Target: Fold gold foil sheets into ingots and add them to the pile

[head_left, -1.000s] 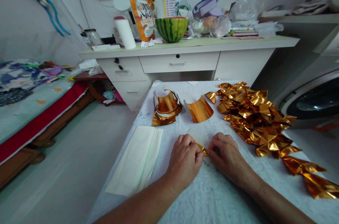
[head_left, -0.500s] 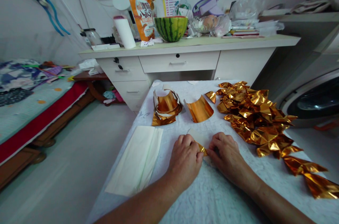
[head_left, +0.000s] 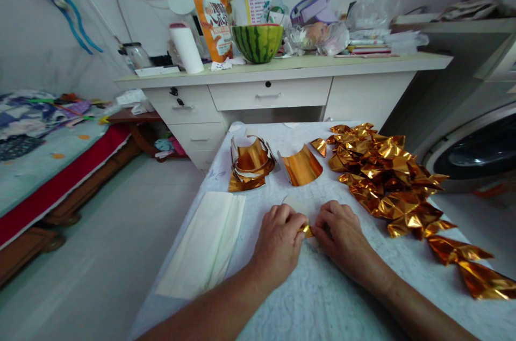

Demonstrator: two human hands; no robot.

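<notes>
Between my two hands, near the table's middle, is a small piece of gold foil paper (head_left: pixel 307 231), mostly covered by fingers. My left hand (head_left: pixel 281 241) is closed on its left side, and my right hand (head_left: pixel 342 233) pinches its right end. A pale sheet (head_left: pixel 296 202) lies flat just beyond the hands. Farther back rests a curved sheet of gold foil paper (head_left: pixel 302 165), with a curled stack of gold foil paper (head_left: pixel 252 161) to its left. A pile of folded gold foil pieces (head_left: pixel 382 174) spreads over the right side.
A folded pale paper stack (head_left: pixel 203 244) lies on the table's left. The cloth-covered table (head_left: pixel 322 303) meets a white desk (head_left: pixel 274 95) bearing a half watermelon (head_left: pixel 258 43) and an orange pouch (head_left: pixel 215 21). A bed (head_left: pixel 52 169) stands left; a washing machine (head_left: pixel 479 137) stands right.
My hands have moved slightly closer together on the foil, and less of it shows between them. The whole view has shifted a little; the other things lie as before.
</notes>
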